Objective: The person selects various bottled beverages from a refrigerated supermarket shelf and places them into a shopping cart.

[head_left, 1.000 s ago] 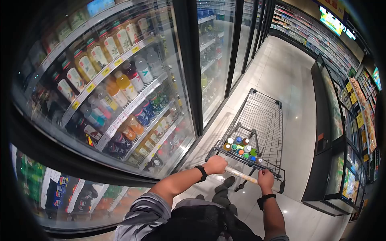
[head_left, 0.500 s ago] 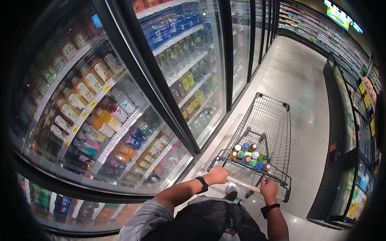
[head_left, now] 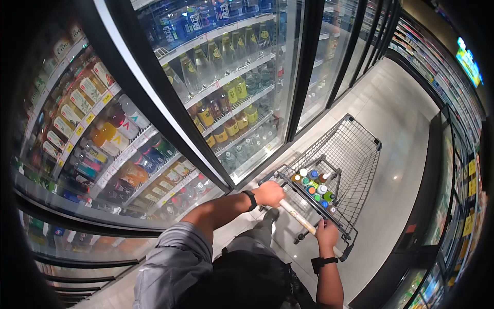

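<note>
My left hand (head_left: 268, 194) is wrapped round the left end of the cart's pale handle (head_left: 298, 216). Near the handle's right end, my right hand (head_left: 327, 233) is closed on the same bar. In front of both hands stretches the wire shopping cart (head_left: 355, 154). Several bottles (head_left: 315, 189) with caps of different colours stand upright at its near end, close behind the handle.
Glass-doored coolers with rows of drinks (head_left: 226, 56) line the left side, their black door frames (head_left: 303, 67) running into the distance. A dark low freezer (head_left: 427, 175) curves along the right. Stocked shelves (head_left: 427, 56) stand at the far end.
The view has turned, and the cart with both my hands on it now lies lower left and more tilted. The cooler doors appear nearer. Both hands keep their hold.
</note>
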Action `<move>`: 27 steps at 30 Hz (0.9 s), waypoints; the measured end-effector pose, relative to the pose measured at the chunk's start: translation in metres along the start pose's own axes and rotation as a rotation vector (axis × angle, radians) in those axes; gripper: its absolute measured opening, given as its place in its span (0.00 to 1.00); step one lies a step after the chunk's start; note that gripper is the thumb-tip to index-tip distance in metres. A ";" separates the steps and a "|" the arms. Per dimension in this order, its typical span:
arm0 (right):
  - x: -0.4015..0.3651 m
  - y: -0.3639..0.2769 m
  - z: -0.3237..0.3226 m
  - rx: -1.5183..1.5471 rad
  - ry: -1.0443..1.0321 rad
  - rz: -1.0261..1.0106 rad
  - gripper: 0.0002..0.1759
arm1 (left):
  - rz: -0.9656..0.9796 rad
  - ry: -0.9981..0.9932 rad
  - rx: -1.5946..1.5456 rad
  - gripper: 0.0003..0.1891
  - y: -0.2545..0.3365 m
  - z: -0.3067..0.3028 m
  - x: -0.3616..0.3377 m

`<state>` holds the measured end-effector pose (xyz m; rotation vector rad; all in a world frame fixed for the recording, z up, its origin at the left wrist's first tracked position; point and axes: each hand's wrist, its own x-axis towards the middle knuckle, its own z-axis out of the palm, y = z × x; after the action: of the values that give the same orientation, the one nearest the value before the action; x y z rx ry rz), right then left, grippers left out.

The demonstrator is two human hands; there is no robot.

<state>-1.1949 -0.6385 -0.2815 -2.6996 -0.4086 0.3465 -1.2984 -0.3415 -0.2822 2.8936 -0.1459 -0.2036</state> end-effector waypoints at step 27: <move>0.444 0.002 -0.105 0.018 0.040 0.248 0.22 | 0.065 -0.018 -0.004 0.12 -0.136 -0.106 0.415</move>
<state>-0.7524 -0.5302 -0.2690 -2.7391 -0.0579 0.3616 -0.8619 -0.2332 -0.2650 2.8787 -0.2417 -0.2186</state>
